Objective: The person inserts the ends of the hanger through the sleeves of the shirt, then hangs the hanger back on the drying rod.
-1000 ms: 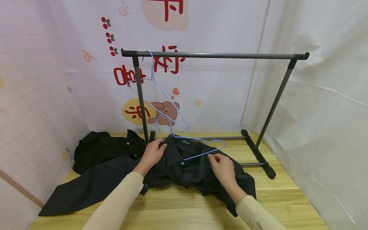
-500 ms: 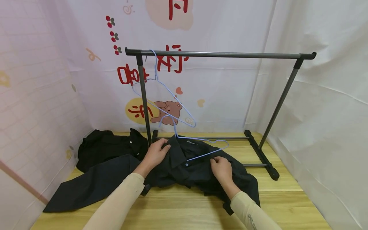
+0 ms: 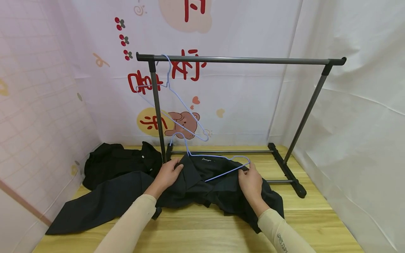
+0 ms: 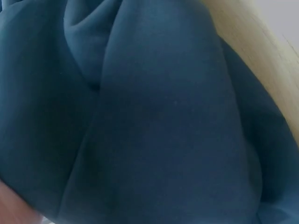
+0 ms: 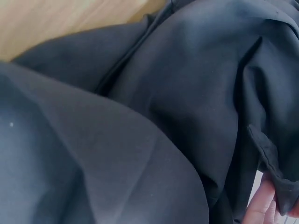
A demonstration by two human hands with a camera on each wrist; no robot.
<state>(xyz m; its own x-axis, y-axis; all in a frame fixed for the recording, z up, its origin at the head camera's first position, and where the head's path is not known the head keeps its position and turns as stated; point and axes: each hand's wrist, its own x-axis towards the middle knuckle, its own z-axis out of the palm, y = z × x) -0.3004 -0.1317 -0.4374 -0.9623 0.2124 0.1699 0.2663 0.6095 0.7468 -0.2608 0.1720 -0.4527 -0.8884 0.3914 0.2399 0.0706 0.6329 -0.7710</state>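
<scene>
A dark button-up shirt (image 3: 196,191) lies bunched on the table, its collar and neck label facing up. A light blue wire hanger (image 3: 209,155) stands tilted at its neck; the left shoulder end is hidden inside the shirt and the right end shows above the cloth. My left hand (image 3: 166,175) holds the shirt beside the collar, thumb on top. My right hand (image 3: 251,181) pinches the other front edge, fingers right at the hanger's right end. In the right wrist view, its fingers (image 5: 261,200) grip a stitched corner of cloth. Cloth fills most of the left wrist view.
A dark metal clothes rack (image 3: 240,60) stands behind the shirt, with another blue hanger (image 3: 181,101) on its rail. A folded black garment (image 3: 120,163) with buttons lies at the back left. One shirt sleeve (image 3: 98,202) stretches left across the wooden table (image 3: 196,232).
My right hand has moved up and slightly right with the shirt's edge, reaching the hanger's right end. The hanger's hook has shifted left and down. The hanger on the rail has swung.
</scene>
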